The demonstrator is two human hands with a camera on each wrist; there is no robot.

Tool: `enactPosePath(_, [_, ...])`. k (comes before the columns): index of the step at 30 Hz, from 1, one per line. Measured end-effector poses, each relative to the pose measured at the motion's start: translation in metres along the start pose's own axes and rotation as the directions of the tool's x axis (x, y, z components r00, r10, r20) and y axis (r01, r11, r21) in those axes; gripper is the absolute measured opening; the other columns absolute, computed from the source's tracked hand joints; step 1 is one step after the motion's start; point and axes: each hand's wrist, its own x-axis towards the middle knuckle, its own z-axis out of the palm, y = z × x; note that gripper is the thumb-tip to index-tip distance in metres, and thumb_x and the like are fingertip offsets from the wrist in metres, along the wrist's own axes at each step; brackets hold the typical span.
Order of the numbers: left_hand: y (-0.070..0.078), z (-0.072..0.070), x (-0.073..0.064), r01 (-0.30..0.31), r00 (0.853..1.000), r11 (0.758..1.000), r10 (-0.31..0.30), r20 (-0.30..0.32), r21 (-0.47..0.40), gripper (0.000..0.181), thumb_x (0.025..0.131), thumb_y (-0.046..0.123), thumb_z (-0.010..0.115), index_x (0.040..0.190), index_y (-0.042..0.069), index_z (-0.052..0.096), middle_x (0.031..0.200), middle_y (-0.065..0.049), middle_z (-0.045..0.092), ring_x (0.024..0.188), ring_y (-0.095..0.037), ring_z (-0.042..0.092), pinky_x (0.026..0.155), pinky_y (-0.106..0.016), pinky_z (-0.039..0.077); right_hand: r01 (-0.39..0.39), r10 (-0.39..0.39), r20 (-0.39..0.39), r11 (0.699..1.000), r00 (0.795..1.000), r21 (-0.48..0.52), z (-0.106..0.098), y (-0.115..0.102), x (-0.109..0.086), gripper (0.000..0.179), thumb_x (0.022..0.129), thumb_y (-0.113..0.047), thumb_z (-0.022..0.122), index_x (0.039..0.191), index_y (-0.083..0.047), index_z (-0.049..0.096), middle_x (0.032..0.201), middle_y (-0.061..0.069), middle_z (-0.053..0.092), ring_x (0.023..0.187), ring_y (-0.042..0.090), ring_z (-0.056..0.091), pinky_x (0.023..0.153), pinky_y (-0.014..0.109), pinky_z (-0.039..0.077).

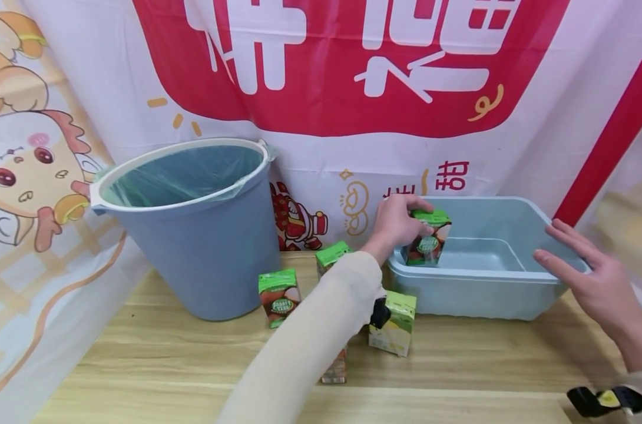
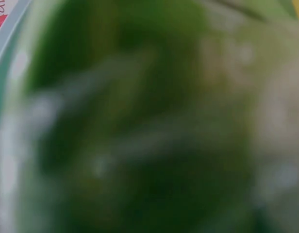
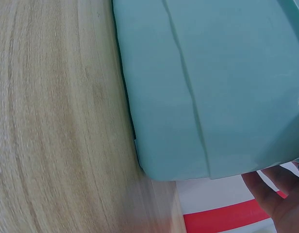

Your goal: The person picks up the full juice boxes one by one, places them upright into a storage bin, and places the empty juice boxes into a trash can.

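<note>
A tall blue-grey plastic bin stands left of a pale blue rectangular plastic basin. The right hand, fingers apart, is at the basin's right end; the left hand pinches a green-and-brown box-shaped carton over the basin's left end. Setting this carton inside seems the step in hand; next, judging by this, calls for seating its base, then loosening the grip

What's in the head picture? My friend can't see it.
A left hand holds a green-topped carton at one end of a blue tub; a right hand is at the other. More cartons and a lined bucket are on the table.
</note>
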Motion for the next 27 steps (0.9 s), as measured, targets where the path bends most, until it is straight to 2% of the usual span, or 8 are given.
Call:
enactPosePath(6, [-0.0004, 0.0020, 0.0014, -0.018, 1.000, 0.995, 0.016, 0.019, 0.098, 0.030, 0.082, 0.018, 0.092, 0.109, 0.027, 0.082, 0.113, 0.012, 0.079, 0.115, -0.009, 0.065, 0.105, -0.029, 0.051, 0.000, 0.000, 0.003, 1.000, 1.000, 0.009, -0.0011, 0.0013, -0.0003, 0.069, 0.105, -0.039, 0.063, 0.167, -0.028, 0.035, 0.172, -0.032, 0.016, 0.168, 0.011, 0.005, 0.133, 0.051, 0.016])
enactPosePath(8, [-0.0002, 0.0026, 0.0011, -0.024, 0.999, 0.991, 0.019, 0.035, 0.134, 0.031, 0.082, 0.019, 0.092, 0.111, 0.027, 0.081, 0.114, 0.012, 0.079, 0.116, -0.010, 0.064, 0.109, -0.031, 0.049, 0.004, -0.004, -0.001, 1.000, 1.000, 0.009, -0.0017, 0.0021, -0.0007, 0.068, 0.105, -0.038, 0.064, 0.166, -0.028, 0.036, 0.172, -0.031, 0.017, 0.168, 0.010, 0.006, 0.133, 0.036, 0.018])
enactPosePath(11, [0.0001, 0.0033, 0.0005, -0.026, 0.998, 0.984, 0.017, 0.055, 0.176, 0.036, 0.081, 0.019, 0.092, 0.114, 0.026, 0.081, 0.116, 0.012, 0.079, 0.119, -0.010, 0.064, 0.114, -0.034, 0.045, 0.007, -0.007, -0.005, 1.000, 1.000, 0.002, -0.0014, 0.0022, -0.0007, 0.068, 0.105, -0.039, 0.064, 0.166, -0.028, 0.036, 0.172, -0.031, 0.018, 0.168, 0.010, 0.007, 0.129, 0.027, 0.021])
enactPosePath(18, [0.0010, 0.0054, 0.0011, -0.062, 0.995, 0.943, 0.033, 0.094, 0.326, 0.039, 0.083, 0.025, 0.090, 0.120, 0.027, 0.079, 0.121, 0.011, 0.079, 0.121, -0.010, 0.066, 0.119, -0.033, 0.041, 0.024, -0.024, -0.015, 1.000, 1.000, 0.012, -0.0006, 0.0012, -0.0011, 0.067, 0.105, -0.037, 0.065, 0.165, -0.025, 0.038, 0.171, -0.032, 0.021, 0.164, -0.002, 0.009, 0.124, 0.014, 0.017])
enactPosePath(20, [0.0017, 0.0067, 0.0016, -0.065, 0.994, 0.932, 0.028, 0.109, 0.356, 0.039, 0.084, 0.026, 0.090, 0.121, 0.026, 0.078, 0.121, 0.011, 0.078, 0.120, -0.010, 0.066, 0.117, -0.032, 0.043, 0.025, -0.024, -0.016, 1.000, 1.000, 0.014, -0.0007, 0.0009, -0.0011, 0.067, 0.105, -0.037, 0.065, 0.166, -0.024, 0.038, 0.171, -0.032, 0.020, 0.163, -0.004, 0.008, 0.129, 0.020, 0.014])
enactPosePath(23, [0.0023, 0.0082, 0.0023, -0.075, 0.991, 0.912, 0.022, 0.134, 0.403, 0.040, 0.085, 0.025, 0.090, 0.123, 0.025, 0.078, 0.123, 0.010, 0.078, 0.117, -0.010, 0.067, 0.114, -0.030, 0.047, 0.011, -0.011, -0.009, 1.000, 1.000, 0.008, -0.0006, 0.0002, -0.0016, 0.068, 0.105, -0.038, 0.064, 0.166, -0.026, 0.036, 0.171, -0.033, 0.017, 0.166, 0.002, 0.004, 0.135, 0.045, 0.009])
enactPosePath(26, [0.0021, 0.0087, 0.0027, -0.098, 0.987, 0.891, 0.029, 0.160, 0.443, 0.034, 0.086, 0.025, 0.090, 0.119, 0.024, 0.081, 0.118, 0.010, 0.079, 0.110, -0.010, 0.067, 0.106, -0.027, 0.051, 0.007, -0.007, -0.003, 1.000, 1.000, 0.003, -0.0001, -0.0005, -0.0015, 0.069, 0.105, -0.039, 0.063, 0.167, -0.028, 0.034, 0.171, -0.033, 0.015, 0.167, 0.008, 0.003, 0.134, 0.054, 0.009])
enactPosePath(27, [0.0019, 0.0086, 0.0026, -0.102, 0.986, 0.888, 0.030, 0.165, 0.449, 0.034, 0.086, 0.024, 0.089, 0.119, 0.024, 0.081, 0.118, 0.010, 0.079, 0.108, -0.009, 0.067, 0.105, -0.027, 0.052, 0.008, -0.008, -0.003, 1.000, 1.000, 0.004, 0.0000, -0.0005, -0.0016, 0.068, 0.105, -0.038, 0.063, 0.167, -0.028, 0.035, 0.171, -0.033, 0.016, 0.167, 0.006, 0.003, 0.135, 0.049, 0.009])
